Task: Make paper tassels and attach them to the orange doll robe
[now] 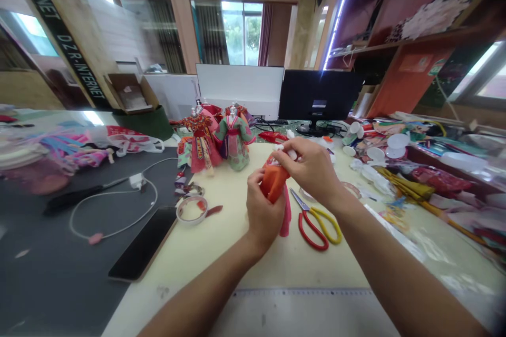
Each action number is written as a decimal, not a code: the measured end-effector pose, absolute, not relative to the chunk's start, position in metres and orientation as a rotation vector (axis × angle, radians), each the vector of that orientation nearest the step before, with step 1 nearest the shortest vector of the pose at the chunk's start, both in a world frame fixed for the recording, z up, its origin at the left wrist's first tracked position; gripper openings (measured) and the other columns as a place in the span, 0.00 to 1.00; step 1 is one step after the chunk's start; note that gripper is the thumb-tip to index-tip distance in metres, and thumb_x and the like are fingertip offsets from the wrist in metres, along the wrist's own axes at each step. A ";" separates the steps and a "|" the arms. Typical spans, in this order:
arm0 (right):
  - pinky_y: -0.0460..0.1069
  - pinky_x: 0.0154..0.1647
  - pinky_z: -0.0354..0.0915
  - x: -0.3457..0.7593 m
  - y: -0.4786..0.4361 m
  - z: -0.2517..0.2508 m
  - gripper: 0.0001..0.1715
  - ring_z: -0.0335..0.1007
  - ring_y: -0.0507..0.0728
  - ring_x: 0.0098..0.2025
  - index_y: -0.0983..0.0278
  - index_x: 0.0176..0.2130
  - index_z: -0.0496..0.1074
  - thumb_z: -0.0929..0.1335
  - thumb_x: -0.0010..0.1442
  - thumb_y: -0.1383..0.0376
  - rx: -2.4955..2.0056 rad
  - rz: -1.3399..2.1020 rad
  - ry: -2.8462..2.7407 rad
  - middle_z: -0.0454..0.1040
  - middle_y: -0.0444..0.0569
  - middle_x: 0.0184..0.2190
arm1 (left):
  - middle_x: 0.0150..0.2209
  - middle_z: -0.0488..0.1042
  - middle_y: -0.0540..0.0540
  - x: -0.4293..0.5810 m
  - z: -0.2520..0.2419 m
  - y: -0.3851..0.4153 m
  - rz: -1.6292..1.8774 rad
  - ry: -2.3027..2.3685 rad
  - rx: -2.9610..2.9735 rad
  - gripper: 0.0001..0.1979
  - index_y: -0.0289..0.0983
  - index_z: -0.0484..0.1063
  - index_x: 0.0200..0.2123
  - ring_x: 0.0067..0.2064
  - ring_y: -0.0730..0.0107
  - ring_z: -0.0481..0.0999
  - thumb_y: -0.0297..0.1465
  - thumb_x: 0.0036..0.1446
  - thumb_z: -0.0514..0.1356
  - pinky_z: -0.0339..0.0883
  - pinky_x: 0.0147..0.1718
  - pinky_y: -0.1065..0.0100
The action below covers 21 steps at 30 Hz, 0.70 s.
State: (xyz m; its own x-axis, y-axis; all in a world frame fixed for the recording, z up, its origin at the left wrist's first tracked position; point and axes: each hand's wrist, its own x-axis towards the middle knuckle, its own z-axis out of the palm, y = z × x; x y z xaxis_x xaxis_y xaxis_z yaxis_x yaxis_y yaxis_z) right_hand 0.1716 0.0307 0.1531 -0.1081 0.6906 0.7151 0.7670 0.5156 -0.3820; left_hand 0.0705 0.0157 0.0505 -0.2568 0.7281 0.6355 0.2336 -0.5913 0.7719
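Sitting at the far left, a lidded tub (37, 176) with a pale lid and a pinkish body. Next to it, a loose heap of pink and blue fabric strips (77, 145), then a white plastic bag (136, 140) with red showing. Below these, on the dark mat (67, 274), a pale cable (75, 216) loops around. A dark-screened phone (142, 245) lies slanted across the mat's edge and onto the pale work surface (190, 268). Just right of it, a roll of tape (179, 214) lies flat, a short reddish strip (214, 210) beside it.

Farther back, small costumed figures stand close together: a red-robed figure (203, 142), then a green-robed figure (236, 139).

Center: left hand (265, 216) curls around an orange piece (272, 181), held above the work surface. Pink cloth (285, 216) hangs below it. Right hand (312, 166): thumb and fingers pinched narrow on the orange piece's upper end, near a small white part (292, 154); exact contact hidden by the fingers.

Scissors (314, 233) lie just below the right hand, one handle red, one yellow, tips toward the hands. Behind, a dark monitor (321, 96). Far right: white discs (397, 140) and mustard cloth (411, 184) among mixed scraps.
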 end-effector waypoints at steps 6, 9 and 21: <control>0.48 0.35 0.60 0.197 0.033 0.175 0.11 0.67 0.53 0.33 0.65 0.29 0.73 0.67 0.55 0.61 -1.094 0.409 -2.033 0.74 0.46 0.29 | 0.48 0.65 0.40 0.046 0.054 0.006 1.952 0.954 1.755 0.18 0.38 0.60 0.50 0.47 0.63 0.69 0.34 0.57 0.56 0.64 0.46 0.60; 0.48 0.37 0.60 0.207 0.038 0.182 0.13 0.68 0.53 0.34 0.66 0.32 0.75 0.67 0.55 0.58 -1.036 0.559 -2.113 0.74 0.47 0.30 | 0.47 0.67 0.41 0.028 0.067 0.013 1.956 1.017 1.781 0.16 0.38 0.62 0.50 0.44 0.65 0.70 0.33 0.58 0.55 0.65 0.45 0.61; 0.49 0.40 0.63 0.208 0.044 0.192 0.13 0.67 0.52 0.36 0.62 0.37 0.76 0.69 0.53 0.58 -0.820 0.744 -2.276 0.72 0.46 0.35 | 0.47 0.73 0.44 0.003 0.130 0.038 1.239 0.835 2.227 0.23 0.41 0.69 0.48 0.48 0.60 0.72 0.36 0.46 0.66 0.64 0.48 0.59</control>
State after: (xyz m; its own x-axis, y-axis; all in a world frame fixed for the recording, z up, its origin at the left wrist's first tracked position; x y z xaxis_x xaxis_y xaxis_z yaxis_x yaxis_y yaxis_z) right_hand 0.2079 0.0439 0.1925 -0.6282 0.6986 0.3425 0.3615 0.6519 -0.6666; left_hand 0.0034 0.0383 0.1304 0.4110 0.6954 0.5895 0.2853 -0.7122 0.6414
